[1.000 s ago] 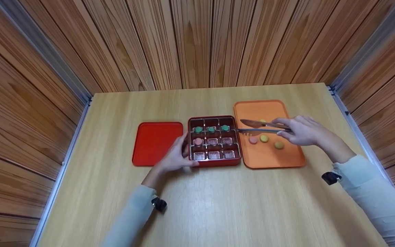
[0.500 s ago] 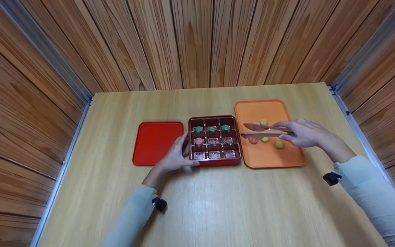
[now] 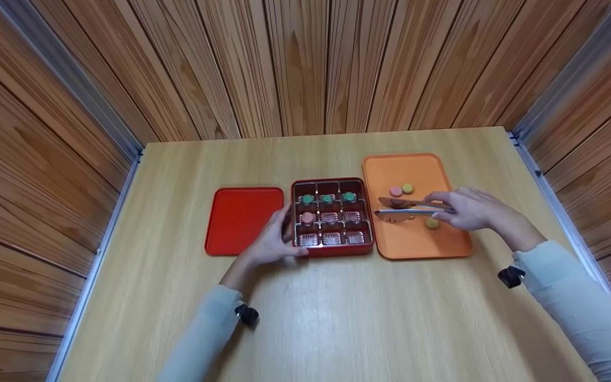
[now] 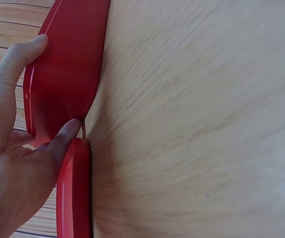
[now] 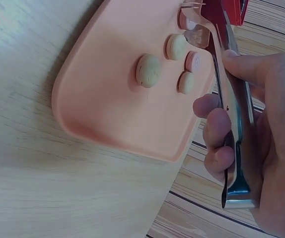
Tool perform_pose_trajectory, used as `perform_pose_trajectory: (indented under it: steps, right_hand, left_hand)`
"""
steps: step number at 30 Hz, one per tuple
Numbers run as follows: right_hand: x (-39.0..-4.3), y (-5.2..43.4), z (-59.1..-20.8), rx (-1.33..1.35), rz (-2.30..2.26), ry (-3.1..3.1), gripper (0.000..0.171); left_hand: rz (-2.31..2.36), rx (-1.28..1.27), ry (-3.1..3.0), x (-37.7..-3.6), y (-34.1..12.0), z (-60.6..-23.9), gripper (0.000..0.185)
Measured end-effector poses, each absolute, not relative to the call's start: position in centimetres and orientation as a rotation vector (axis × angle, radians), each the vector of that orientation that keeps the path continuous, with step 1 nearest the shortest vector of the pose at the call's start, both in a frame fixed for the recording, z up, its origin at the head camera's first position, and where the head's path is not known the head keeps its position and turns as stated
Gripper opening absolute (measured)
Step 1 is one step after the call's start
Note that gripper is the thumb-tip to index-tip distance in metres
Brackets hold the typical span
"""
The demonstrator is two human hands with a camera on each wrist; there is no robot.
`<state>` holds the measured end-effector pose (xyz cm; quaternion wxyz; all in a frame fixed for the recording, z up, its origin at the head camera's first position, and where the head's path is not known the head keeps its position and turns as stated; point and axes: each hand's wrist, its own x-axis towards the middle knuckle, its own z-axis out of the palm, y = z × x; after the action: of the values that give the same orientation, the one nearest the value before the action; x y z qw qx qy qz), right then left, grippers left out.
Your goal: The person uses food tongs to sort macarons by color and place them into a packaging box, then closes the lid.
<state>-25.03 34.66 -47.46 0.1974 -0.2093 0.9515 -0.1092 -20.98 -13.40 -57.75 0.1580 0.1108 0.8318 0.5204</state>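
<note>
The pale wood-grain table (image 3: 337, 318) lies broad and smooth under my arms. On it sits a flat orange tray (image 3: 417, 244) with rounded corners, and left of that a glossy red box (image 3: 332, 249) split into nine square wells, its flat red lid (image 3: 239, 220) just beside. My left hand (image 3: 271, 244) rests with relaxed fingers against the box's left wall. My right hand (image 3: 470, 209) is curled round thin shiny metal tongs (image 3: 406, 208), their tips over the tray among small round macarons (image 3: 402, 189).
</note>
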Motion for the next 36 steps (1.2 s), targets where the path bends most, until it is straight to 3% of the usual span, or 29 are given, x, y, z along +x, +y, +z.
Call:
perform_pose_trajectory:
  steps: [11,36]
  right_hand:
    - [-25.4,35.3,-47.3,-0.593,-0.312,2.646,0.035]
    - [-26.0,35.4,-45.2,-0.533,-0.364,2.619,0.042]
  left_hand:
    - [1.494,0.305,2.379,-21.0,-13.4,-57.8,0.128]
    - [1.486,0.286,2.384,-20.9,-13.2,-57.6,0.128]
